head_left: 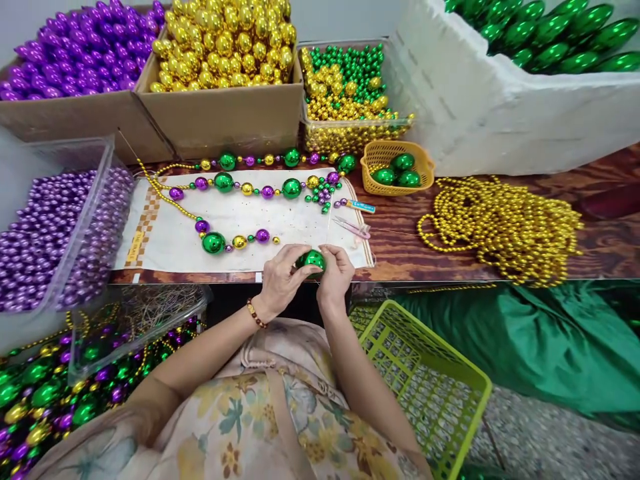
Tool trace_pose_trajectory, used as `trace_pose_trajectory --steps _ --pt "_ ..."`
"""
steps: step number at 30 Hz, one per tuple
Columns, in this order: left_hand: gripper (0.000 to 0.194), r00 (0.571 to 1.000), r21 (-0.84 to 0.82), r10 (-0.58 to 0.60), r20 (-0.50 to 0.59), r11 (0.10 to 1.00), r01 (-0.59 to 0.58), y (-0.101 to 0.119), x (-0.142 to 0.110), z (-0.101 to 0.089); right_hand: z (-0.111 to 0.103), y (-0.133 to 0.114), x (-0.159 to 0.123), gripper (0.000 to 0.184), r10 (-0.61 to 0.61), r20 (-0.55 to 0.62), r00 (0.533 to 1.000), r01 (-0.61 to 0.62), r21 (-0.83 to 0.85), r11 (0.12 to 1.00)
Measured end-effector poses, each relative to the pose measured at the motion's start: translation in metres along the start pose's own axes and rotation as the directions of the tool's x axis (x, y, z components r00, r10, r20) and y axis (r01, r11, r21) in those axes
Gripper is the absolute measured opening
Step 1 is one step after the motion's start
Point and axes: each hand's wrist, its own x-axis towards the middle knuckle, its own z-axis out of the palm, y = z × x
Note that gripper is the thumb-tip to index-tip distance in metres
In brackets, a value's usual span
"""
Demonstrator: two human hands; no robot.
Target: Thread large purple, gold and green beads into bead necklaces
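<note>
Both hands meet at the front edge of the table around a large shiny green bead (315, 259). My left hand (281, 280) grips it from the left, fingers wrapped round it. On the other side my right hand (335, 273) pinches its edge, and a thin thread shows by the fingers. Beyond them a white cloth (165, 243) carries a strand of green, gold and purple beads (223, 182). A small pile of green and purple beads (324, 195) lies at the cloth's right, near pink-handled thread snips (353, 228) and a blue-labelled stick (361, 207).
Boxes of purple beads (95, 47) and gold beads (225, 40) stand at the back. An orange basket (370, 180) holds green beads, beside gold bead chains (515, 230). A foam box (500, 120) is at right. A lime-green crate (480, 393) sits below the table.
</note>
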Motion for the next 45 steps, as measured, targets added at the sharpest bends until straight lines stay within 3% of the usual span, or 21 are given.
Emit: trace_pose_trajectory --steps 3,6,9,13,17,22,27,31,35,45 --pt "0.05 0.994 0.036 0.053 0.099 0.998 -0.057 -0.005 -0.003 0.004 0.0 0.008 0.006 0.028 0.049 -0.045 0.998 -0.047 0.039 0.998" --pt "0.062 0.994 0.053 0.07 0.085 0.996 -0.075 -0.009 -0.006 0.007 -0.002 0.011 0.005 0.028 0.06 -0.042 0.997 -0.059 0.041 0.997" --pt "0.057 0.999 -0.021 0.04 0.03 0.999 -0.039 -0.011 -0.006 0.007 -0.004 0.009 0.0 0.027 0.052 -0.014 0.999 -0.051 0.043 0.998" --pt "0.043 0.998 -0.148 0.051 0.033 0.988 -0.046 -0.01 0.001 0.001 -0.011 0.001 -0.007 0.03 0.041 0.058 0.997 -0.042 0.016 0.999" --pt "0.04 0.996 -0.139 0.091 0.02 0.986 -0.088 -0.005 0.006 -0.009 -0.024 -0.011 -0.014 0.034 0.004 0.145 0.989 -0.007 0.015 1.0" --pt "0.039 0.992 -0.097 0.123 0.012 0.988 -0.121 0.001 0.01 -0.019 -0.04 -0.015 -0.031 0.024 -0.04 0.202 0.978 0.039 0.011 0.999" --pt "0.034 0.997 -0.193 0.059 -0.045 0.979 -0.066 0.009 0.019 -0.025 -0.056 -0.007 -0.047 0.019 -0.126 0.274 0.954 0.141 -0.037 0.989" --pt "0.041 0.993 -0.409 -0.047 -0.109 0.913 -0.001 0.019 0.036 -0.033 -0.065 0.002 -0.056 0.015 -0.195 0.357 0.913 0.233 -0.064 0.97" --pt "0.046 0.995 -0.594 -0.079 -0.058 0.804 0.029 0.029 0.051 -0.043 -0.068 0.009 -0.06 0.016 -0.225 0.432 0.873 0.292 -0.095 0.952" --pt "0.043 0.997 -0.676 -0.078 -0.02 0.736 0.044 0.035 0.057 -0.048 -0.067 0.012 -0.061 0.017 -0.248 0.449 0.859 0.319 -0.089 0.944"
